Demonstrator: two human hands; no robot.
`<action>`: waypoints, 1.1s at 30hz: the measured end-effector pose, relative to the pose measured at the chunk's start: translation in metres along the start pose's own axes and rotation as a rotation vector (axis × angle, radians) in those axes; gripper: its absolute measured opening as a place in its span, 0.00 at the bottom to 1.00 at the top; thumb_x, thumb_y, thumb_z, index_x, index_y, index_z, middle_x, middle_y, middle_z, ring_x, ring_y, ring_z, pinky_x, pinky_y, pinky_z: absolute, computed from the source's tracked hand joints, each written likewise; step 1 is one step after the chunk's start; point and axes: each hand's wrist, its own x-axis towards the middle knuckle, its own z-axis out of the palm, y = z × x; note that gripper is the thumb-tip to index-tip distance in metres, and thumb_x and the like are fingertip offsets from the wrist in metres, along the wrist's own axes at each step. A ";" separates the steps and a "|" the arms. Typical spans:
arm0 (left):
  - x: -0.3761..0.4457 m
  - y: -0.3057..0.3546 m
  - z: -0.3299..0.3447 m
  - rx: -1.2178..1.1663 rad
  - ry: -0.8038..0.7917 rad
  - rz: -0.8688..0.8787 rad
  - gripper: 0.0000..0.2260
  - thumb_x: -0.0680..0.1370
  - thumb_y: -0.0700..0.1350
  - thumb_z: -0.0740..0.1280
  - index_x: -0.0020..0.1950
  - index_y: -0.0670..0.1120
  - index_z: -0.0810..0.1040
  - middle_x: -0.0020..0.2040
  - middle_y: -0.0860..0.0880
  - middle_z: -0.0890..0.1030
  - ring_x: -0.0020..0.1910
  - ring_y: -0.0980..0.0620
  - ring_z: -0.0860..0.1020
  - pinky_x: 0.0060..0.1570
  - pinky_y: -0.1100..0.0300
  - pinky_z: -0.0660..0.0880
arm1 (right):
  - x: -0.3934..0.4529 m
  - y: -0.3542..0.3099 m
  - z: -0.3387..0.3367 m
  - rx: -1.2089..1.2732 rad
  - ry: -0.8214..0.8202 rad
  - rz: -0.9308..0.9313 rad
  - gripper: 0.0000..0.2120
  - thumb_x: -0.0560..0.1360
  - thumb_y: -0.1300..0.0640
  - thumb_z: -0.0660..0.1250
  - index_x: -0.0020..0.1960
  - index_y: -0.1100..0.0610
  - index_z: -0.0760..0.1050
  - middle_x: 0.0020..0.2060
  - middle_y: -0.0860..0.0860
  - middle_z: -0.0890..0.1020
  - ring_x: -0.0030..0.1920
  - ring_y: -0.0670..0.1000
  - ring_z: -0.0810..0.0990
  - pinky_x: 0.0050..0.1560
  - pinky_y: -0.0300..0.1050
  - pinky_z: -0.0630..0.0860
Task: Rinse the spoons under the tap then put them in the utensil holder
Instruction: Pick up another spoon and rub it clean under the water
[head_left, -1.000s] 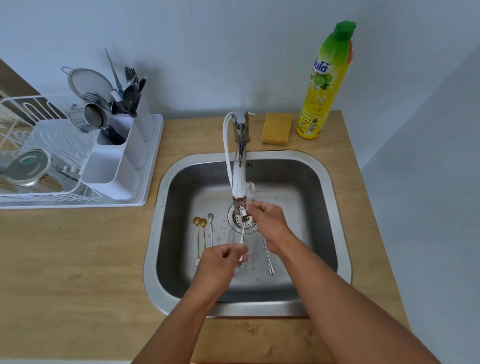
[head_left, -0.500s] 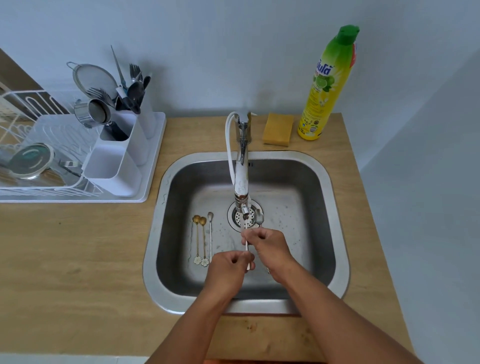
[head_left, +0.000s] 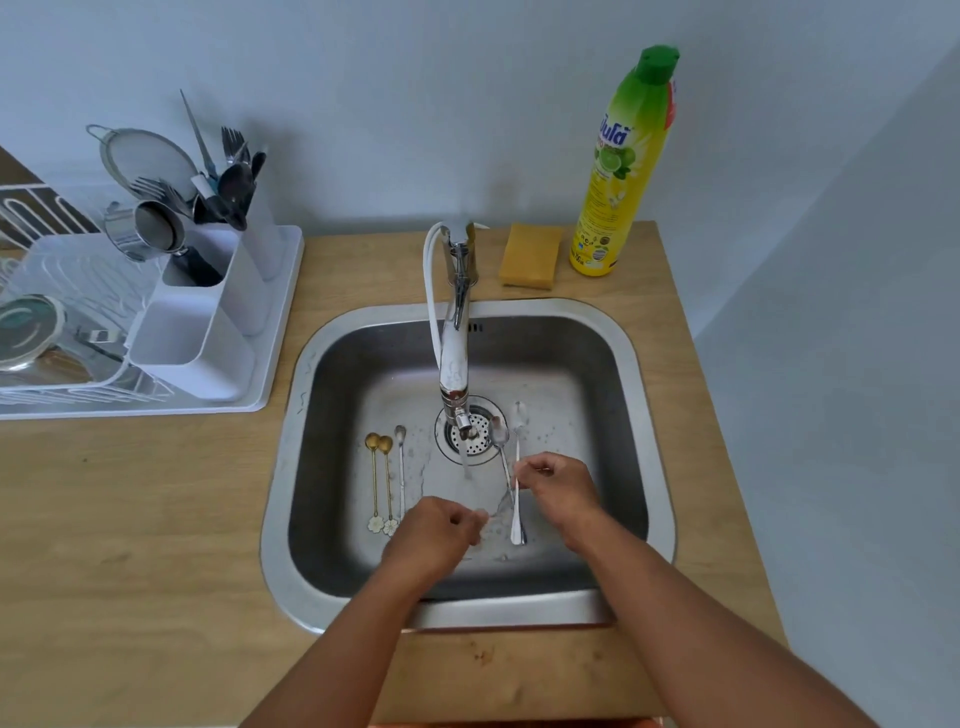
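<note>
Stainless sink (head_left: 291, 467) set in a wooden counter (head_left: 130, 519), tap (head_left: 454, 358) reaching over the drain (head_left: 475, 439) with a thin stream falling. Just right of the drain: right hand (head_left: 558, 491) pinching the handle of a silver spoon (head_left: 498, 441), bowl tipped toward the tap; a second long spoon (head_left: 518, 467) alongside, whether gripped too cannot be told. Below the drain: left hand (head_left: 434, 538) with fingers curled, fingertips at something blurred, grip unclear. Left of the drain: two gold spoons (head_left: 381, 478) and a slim silver spoon (head_left: 400, 467) lying on the basin floor. Well left of the sink: white utensil holder (head_left: 208, 332) in a dish rack (head_left: 78, 312). Behind the sink: yellow sponge (head_left: 531, 255), green-capped soap bottle (head_left: 623, 171).
</note>
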 end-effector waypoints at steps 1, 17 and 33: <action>0.006 -0.003 -0.005 0.025 0.050 -0.013 0.14 0.82 0.60 0.68 0.47 0.52 0.88 0.46 0.52 0.89 0.47 0.51 0.85 0.57 0.50 0.81 | 0.005 0.003 -0.004 -0.046 0.016 0.011 0.07 0.75 0.56 0.76 0.38 0.53 0.85 0.37 0.47 0.88 0.44 0.50 0.86 0.49 0.43 0.79; 0.073 -0.033 -0.031 0.327 0.372 -0.226 0.12 0.81 0.54 0.67 0.52 0.47 0.83 0.49 0.46 0.83 0.49 0.42 0.83 0.43 0.54 0.74 | 0.032 0.013 0.005 -0.509 0.137 0.034 0.08 0.74 0.53 0.71 0.39 0.55 0.84 0.40 0.51 0.87 0.45 0.54 0.84 0.43 0.41 0.78; 0.088 -0.026 -0.023 0.373 0.281 -0.241 0.16 0.81 0.54 0.64 0.36 0.50 0.70 0.36 0.51 0.73 0.38 0.49 0.76 0.37 0.58 0.71 | 0.028 0.015 0.013 -0.746 0.222 -0.036 0.13 0.78 0.41 0.66 0.52 0.49 0.80 0.49 0.49 0.85 0.51 0.56 0.83 0.46 0.45 0.77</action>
